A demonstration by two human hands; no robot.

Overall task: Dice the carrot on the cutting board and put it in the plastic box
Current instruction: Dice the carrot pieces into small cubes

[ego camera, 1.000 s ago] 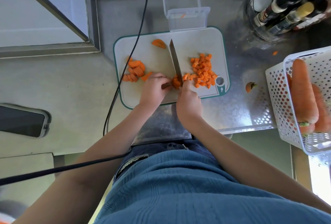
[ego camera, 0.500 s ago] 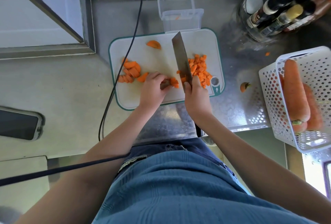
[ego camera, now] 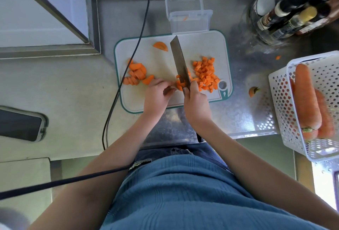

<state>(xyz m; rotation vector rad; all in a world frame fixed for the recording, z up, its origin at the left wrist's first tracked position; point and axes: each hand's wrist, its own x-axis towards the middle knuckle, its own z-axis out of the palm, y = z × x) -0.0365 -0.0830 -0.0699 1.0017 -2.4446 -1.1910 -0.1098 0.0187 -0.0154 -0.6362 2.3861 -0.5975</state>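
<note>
The right hand [ego camera: 195,101] gripped the knife [ego camera: 179,63], its blade lying across the cutting board [ego camera: 161,101] on the desk [ego camera: 73,86]. Just left of it, the left hand [ego camera: 157,93] curled its fingers over a carrot piece [ego camera: 179,85] beside the blade. Diced carrot [ego camera: 205,72] lay right of the knife, slices [ego camera: 136,73] beyond the left hand. The plastic box [ego camera: 189,21] stood past the board's far edge.
</note>
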